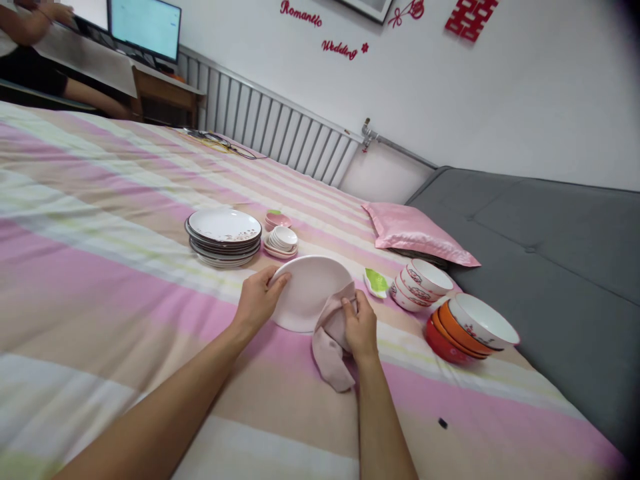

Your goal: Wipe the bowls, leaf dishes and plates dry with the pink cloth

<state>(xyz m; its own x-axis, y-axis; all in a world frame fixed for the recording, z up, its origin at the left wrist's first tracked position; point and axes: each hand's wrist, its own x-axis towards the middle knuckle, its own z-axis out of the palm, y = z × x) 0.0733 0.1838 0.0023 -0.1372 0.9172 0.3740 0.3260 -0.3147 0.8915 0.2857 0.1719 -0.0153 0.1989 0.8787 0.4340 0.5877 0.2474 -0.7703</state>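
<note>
A white plate [303, 293] is held up and tilted above the striped bedspread. My left hand [259, 298] grips its left rim, thumb on the face and fingers behind. On the right side, my right hand [361, 325] is closed on a pinkish cloth [333, 357], which wraps over the plate's right edge and hangs below it. Just left of the held plate is a stack of plates [225, 227]. Behind it sit small white dishes [283, 238] and pink bowls [278, 221]. A green-and-white leaf-shaped dish [376, 283] lies to the right.
Stacked white bowls [423, 283] and a stack of larger orange, red and white bowls [467, 327] stand at the right, near the grey headboard [540, 247]. A pink pillow [420, 233] lies behind them. A small black object [443, 423] is at front right. Another person [30, 40] sits by monitors.
</note>
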